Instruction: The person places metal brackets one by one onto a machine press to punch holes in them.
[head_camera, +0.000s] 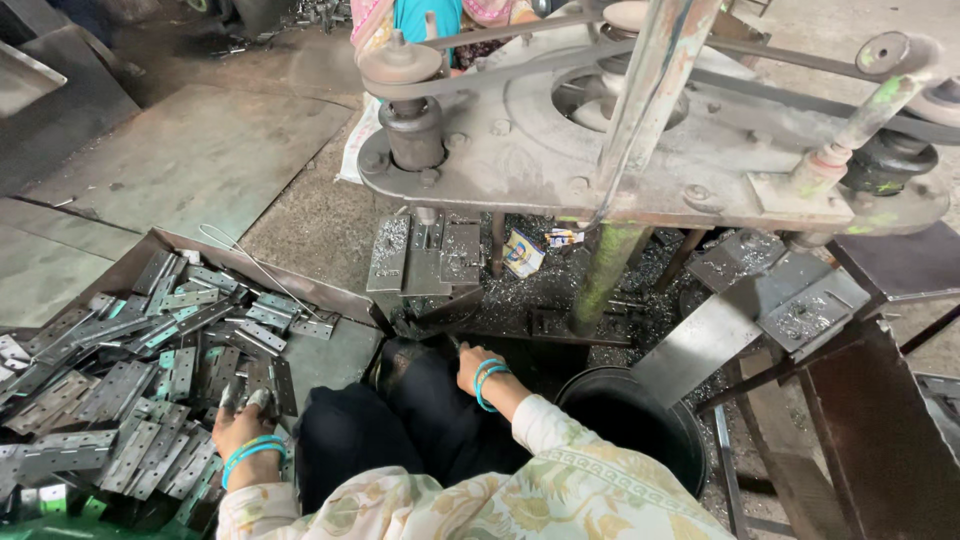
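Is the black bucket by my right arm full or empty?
Cannot tell. The bucket stands upright, but its inside is only dark, and the right arm covers part of its rim.

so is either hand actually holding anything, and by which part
The left hand rests its fingers on a metal hinge plate atop the hinge pile; a closed grip cannot be told. The right hand reaches down by the knee, seemingly empty.

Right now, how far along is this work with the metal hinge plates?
Done so far is hard to judge: the black bucket beside the person shows no finished pieces. In hand: the left hand rests on the pile of hinge plates, fingers on one, while the right hand reaches toward the base of the drilling machine. Left: a large heap fills the tray.
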